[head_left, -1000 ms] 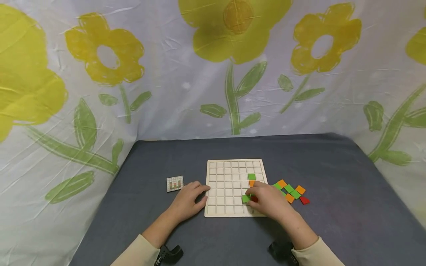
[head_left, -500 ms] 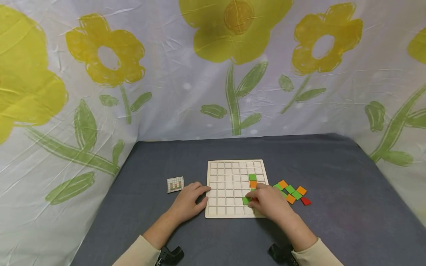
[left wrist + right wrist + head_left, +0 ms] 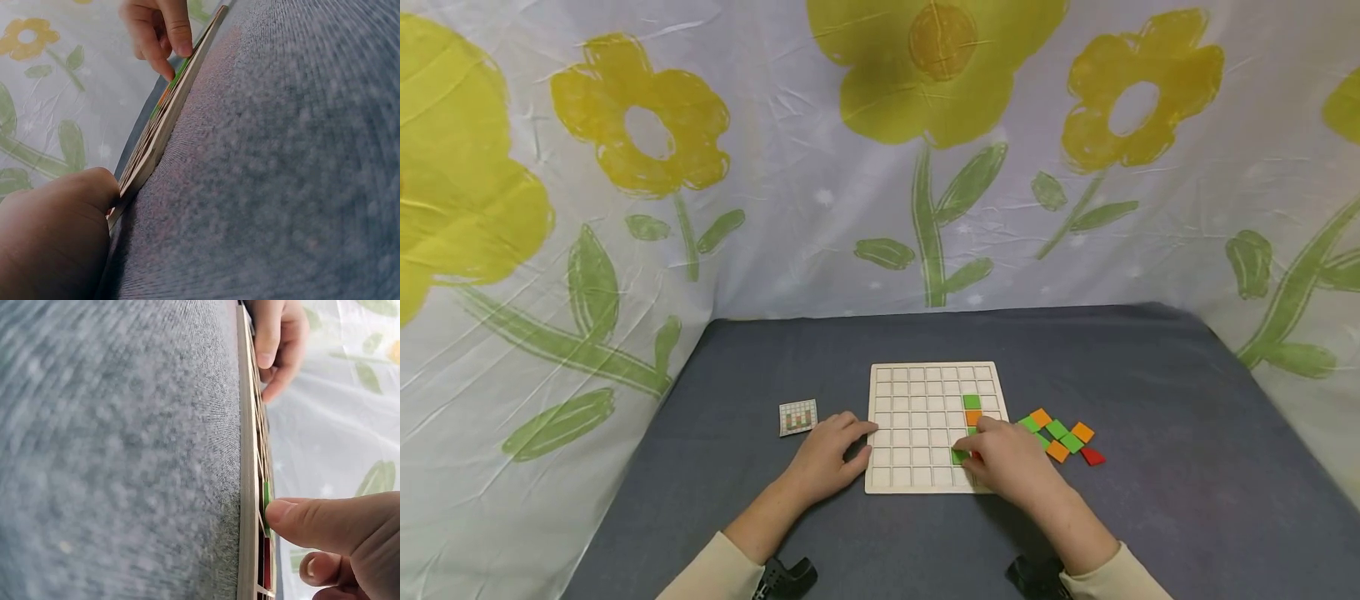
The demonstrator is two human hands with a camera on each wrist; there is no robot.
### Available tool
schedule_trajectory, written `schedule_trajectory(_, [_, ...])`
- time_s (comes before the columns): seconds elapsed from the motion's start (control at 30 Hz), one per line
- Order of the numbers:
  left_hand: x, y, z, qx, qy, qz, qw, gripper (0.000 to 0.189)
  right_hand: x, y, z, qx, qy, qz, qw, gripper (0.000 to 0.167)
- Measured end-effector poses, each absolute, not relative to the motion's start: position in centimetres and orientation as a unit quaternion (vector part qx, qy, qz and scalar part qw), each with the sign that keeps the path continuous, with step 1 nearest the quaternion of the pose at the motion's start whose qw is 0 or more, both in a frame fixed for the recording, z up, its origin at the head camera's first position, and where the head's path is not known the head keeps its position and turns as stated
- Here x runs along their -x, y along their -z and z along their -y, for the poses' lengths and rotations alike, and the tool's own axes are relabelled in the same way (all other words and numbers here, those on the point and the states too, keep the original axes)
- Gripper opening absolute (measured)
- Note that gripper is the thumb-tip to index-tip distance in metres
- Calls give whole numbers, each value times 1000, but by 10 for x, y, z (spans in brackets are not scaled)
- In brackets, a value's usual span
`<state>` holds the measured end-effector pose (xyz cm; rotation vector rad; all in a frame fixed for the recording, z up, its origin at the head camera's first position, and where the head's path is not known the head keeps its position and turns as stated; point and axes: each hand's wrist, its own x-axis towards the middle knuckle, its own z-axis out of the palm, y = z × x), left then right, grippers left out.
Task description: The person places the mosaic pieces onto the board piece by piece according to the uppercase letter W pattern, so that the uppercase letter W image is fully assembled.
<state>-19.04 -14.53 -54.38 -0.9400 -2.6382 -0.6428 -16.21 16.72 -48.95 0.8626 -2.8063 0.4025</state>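
A light wooden grid board (image 3: 910, 412) lies flat on the dark cloth. My left hand (image 3: 830, 450) rests at its left edge, thumb and forefinger touching the rim. Over the lower right cells, my right hand (image 3: 1011, 457) has its thumb and forefinger on a green tile (image 3: 958, 457), which seems pinched between them. The right wrist view shows the thumb on this green tile (image 3: 267, 509), with a red tile (image 3: 267, 562) beside it in the board. Farther up the right-hand column sit another green tile (image 3: 972, 402) and an orange tile (image 3: 973, 417); my right hand partly covers that column.
Several loose green and orange tiles and one red tile (image 3: 1093, 456) lie right of the board. A small pattern card (image 3: 797, 417) is on the cloth to the left. A flowered curtain (image 3: 775, 208) hangs behind the table.
The fingertips of my right hand have closed in over the green tile and now cover more of it. My left hand stays at the board's edge. The head view has shifted slightly.
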Motion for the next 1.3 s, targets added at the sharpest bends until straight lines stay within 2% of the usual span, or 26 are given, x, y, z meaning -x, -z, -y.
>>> schedule_trajectory(0.47, [191,543,145,325,221,909,137,29,169,482,-184,-297,-189,932,85,18])
schedule_trajectory(0.87, [189,543,145,321,213,913,133,29,183,470,-235,-173,-266,946,65,22])
schedule_trajectory(1.3, [189,544,145,321,212,913,138,29,196,486,-282,-98,-254,962,-20,37])
